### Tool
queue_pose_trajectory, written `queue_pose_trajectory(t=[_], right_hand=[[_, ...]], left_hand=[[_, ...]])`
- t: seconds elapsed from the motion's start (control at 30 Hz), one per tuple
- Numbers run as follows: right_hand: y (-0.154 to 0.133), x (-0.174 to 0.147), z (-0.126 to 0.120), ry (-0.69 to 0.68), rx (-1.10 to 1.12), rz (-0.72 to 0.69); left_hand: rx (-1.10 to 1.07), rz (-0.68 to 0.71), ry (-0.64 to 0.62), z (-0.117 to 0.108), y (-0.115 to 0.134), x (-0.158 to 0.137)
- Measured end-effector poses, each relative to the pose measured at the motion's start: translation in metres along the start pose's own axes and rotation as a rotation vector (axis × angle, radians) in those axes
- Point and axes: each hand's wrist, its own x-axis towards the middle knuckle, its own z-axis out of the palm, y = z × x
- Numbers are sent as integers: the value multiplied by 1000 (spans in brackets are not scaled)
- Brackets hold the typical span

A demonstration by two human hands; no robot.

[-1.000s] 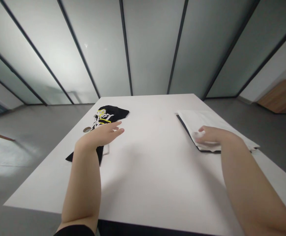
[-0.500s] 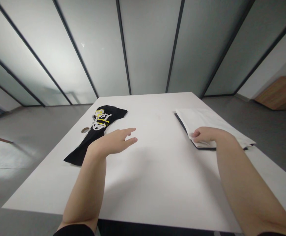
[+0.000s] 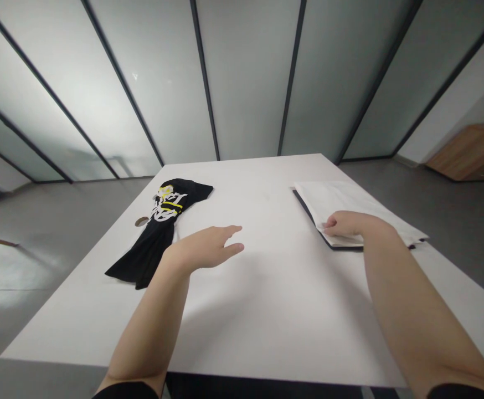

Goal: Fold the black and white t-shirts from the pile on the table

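1. White bag stack [image 3: 350, 208], right of centre on the white table [image 3: 267, 299]: right hand [image 3: 345, 226] curled on its near corner; peel only the top sheet.
2. Left hand [image 3: 204, 249] flat, open, empty, mid-frame; black shirt [image 3: 163, 221] lies centre-left.

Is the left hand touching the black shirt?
Apart. The head view shows white table between the left hand and the black shirt.

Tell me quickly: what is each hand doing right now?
Left hand: open, empty, above the table.
Right hand: fingers curled on the white packet; grip cannot be told.
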Motion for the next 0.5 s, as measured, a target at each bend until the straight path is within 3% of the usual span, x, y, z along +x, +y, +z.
queue_pose_trajectory(t=[0.07,0.2,0.27,0.33,0.43,0.5], right_hand=[[-4,-1,-8,-38,-6,28],[-22,-7,-21,190,137,-23],[-40,-17,-23,279,275,-138],[-64,-34,-21,315,462,-314],[-106,-67,-10,221,810,-583],[-132,-88,-2,66,1030,-663]], left_hand=[[0,-4,-3,0,0,-1],[27,4,-21,1,1,0],[66,26,14,3,4,3],[117,50,139,7,11,7],[110,152,388,15,24,17],[3,266,453,21,34,24]])
